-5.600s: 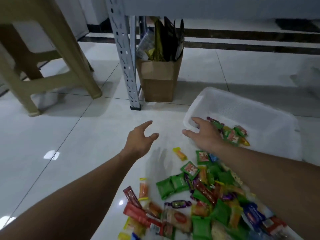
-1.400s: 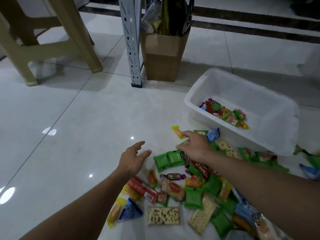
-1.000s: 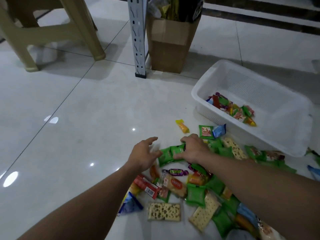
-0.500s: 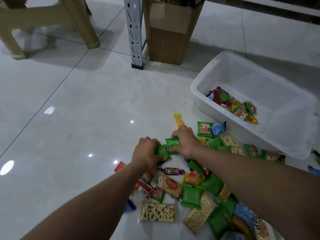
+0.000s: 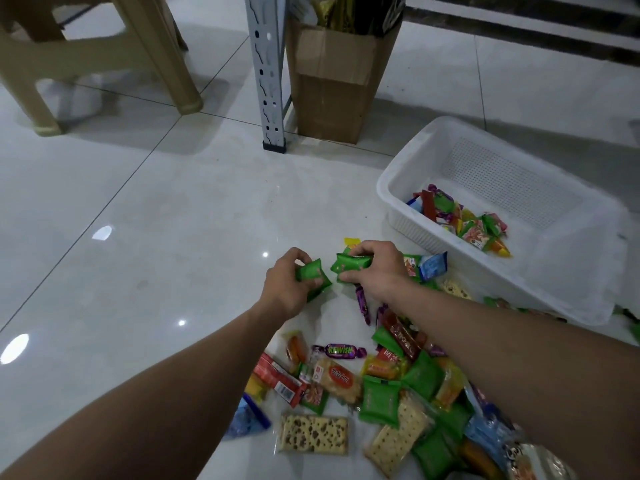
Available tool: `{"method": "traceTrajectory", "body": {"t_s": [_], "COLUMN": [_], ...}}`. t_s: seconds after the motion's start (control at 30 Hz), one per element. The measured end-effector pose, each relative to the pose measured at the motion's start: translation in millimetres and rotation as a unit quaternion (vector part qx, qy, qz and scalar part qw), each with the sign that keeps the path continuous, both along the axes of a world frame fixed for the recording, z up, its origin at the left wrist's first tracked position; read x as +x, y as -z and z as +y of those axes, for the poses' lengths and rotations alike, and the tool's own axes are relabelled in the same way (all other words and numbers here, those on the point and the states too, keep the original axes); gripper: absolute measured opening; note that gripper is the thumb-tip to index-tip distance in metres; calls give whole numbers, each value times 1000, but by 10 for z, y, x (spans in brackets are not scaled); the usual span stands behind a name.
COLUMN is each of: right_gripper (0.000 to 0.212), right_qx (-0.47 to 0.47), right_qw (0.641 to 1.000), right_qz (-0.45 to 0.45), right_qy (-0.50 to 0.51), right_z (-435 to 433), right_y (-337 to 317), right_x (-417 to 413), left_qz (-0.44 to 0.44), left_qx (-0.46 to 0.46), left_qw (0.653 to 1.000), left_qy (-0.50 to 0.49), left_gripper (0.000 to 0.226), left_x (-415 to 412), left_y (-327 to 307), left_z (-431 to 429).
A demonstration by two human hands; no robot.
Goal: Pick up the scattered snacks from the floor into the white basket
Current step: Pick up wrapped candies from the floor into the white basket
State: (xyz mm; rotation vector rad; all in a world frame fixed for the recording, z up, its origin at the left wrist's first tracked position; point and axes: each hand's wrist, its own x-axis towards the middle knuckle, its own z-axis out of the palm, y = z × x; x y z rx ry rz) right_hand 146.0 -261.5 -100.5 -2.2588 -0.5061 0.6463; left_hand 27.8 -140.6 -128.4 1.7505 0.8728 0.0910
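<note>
Head view: our left hand (image 5: 285,284) grips one green packet (image 5: 313,276), our right hand (image 5: 377,268) another (image 5: 351,264), above the floor's snack pile (image 5: 388,386), left of the white basket (image 5: 391,188).

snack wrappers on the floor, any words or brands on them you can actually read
"KEWISH", as best it reads, on the purple twist-wrapped candy on the floor.
Red wrapper: a barcode label, its digits too small to read.
Orange-labelled biscuit packet: printed characters, too blurred to read.
Dark red bar: lettering, unreadable.
Green packets in the left hand and right hand: small marks only, no readable text.
</note>
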Motion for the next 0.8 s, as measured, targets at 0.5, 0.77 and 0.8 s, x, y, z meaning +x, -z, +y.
{"method": "traceTrajectory", "body": {"t_s": [0.5,0.77,0.8], "right_gripper": [39,43,43], "right_qx": [193,220,219], "right_qw": [963,926,925], "right_qz": [13,21,23], "right_qy": [190,307,311], "right_z": [-314,-869,-918], "right_y": [-812,-982,-976], "right_x": [649,1332,1408], "left_qz": [-146,-163,-160], "left_qx": [-25,-31,-31], "left_qw": [989,986,986], "left_qy": [-10,14,20], "left_gripper": [24,32,32], "left_x": [872,1564,1641], "left_y": [-856,-1015,-998], "left_z": [-18,-414,-482]}}
